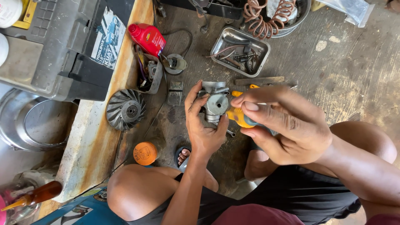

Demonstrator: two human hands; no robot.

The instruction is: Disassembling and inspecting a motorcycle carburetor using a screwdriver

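Observation:
My left hand [203, 125] grips a small grey metal carburetor body [216, 102] from the left side and holds it up above the floor. My right hand [278, 123] is closed around the yellow handle of a screwdriver [240, 117], with the thumb and forefinger pinched near the metal part. The tool's tip is hidden behind the part and my fingers. My bare knees frame the bottom of the view.
A metal tray [221, 41] with small parts lies behind. A red bottle [146, 37], a finned flywheel [125, 109], an orange-lidded jar [145, 153], a grey toolbox [62, 46] and a coiled hose [266, 16] lie around on the dirty floor.

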